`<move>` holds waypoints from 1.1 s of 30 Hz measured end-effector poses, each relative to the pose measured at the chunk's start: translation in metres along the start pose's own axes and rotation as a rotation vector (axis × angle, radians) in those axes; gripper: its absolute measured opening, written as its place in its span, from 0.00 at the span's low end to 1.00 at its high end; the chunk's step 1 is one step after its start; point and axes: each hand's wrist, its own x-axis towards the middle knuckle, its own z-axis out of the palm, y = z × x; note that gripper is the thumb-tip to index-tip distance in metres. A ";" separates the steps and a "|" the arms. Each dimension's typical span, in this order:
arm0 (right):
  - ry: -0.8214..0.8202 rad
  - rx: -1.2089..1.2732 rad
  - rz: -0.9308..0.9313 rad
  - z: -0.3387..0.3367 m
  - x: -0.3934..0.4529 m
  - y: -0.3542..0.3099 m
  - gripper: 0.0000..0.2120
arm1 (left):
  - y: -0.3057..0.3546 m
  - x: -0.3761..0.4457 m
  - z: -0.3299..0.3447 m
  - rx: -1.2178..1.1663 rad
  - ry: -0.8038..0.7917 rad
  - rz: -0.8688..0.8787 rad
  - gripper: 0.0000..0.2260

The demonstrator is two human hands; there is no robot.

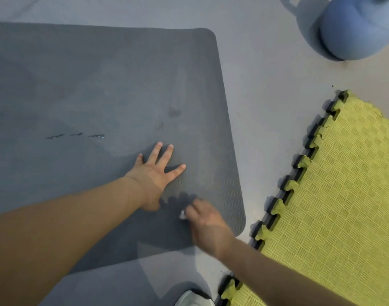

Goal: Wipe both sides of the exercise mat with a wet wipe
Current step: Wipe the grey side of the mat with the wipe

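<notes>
The gray mat (101, 85) lies flat on the floor (266, 74), under both hands; the left hand (155, 171) rests flat on it with fingers spread wide, holding nothing; just beside it, nearer the person, the right hand (208, 224) is curled over a small white wipe (182, 215) and holds it down on the mat; this hand looks blurry. Three little tears (75, 135) mark the mat left of the left hand. A yellow foam tile (343, 195) sits right of the right hand; a blue kettlebell (359, 27) stands far beyond it.
</notes>
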 end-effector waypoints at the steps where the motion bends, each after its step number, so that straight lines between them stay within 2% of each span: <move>1: -0.023 -0.023 -0.050 0.006 -0.011 -0.003 0.10 | 0.002 -0.001 0.001 -0.006 -0.007 -0.005 0.54; 4: -0.062 -0.116 -0.087 -0.009 0.001 0.028 0.08 | 0.006 -0.002 0.002 0.005 -0.001 -0.011 0.58; 9: 0.152 -0.239 0.225 -0.073 0.034 0.092 0.10 | 0.024 -0.001 -0.002 0.109 0.072 0.075 0.59; 13: 0.179 -0.141 0.225 -0.047 0.011 0.060 0.10 | 0.029 0.005 -0.003 0.026 0.057 0.093 0.57; 15: 0.109 -0.041 0.171 -0.015 -0.019 0.027 0.08 | 0.029 0.007 -0.002 0.001 0.024 0.126 0.56; 17: 0.020 0.008 0.083 0.009 -0.047 0.001 0.09 | 0.031 0.008 -0.001 0.010 -0.012 0.134 0.54; 19: -0.051 -0.019 0.009 0.009 -0.052 0.006 0.11 | 0.034 0.008 0.002 0.012 -0.026 0.126 0.52; 24: 0.089 -0.152 0.235 -0.039 -0.035 0.073 0.10 | 0.040 0.008 0.001 0.013 -0.005 0.148 0.51; 27: 0.164 -0.177 0.328 -0.044 -0.039 0.076 0.09 | 0.052 0.009 -0.001 0.142 0.059 0.200 0.51; 30: 0.166 -0.086 0.312 -0.018 -0.051 0.047 0.09 | 0.061 0.012 0.000 0.176 0.088 0.252 0.49; 33: 0.061 -0.002 0.214 0.007 -0.071 0.012 0.10 | 0.061 0.015 0.002 0.156 0.079 0.255 0.51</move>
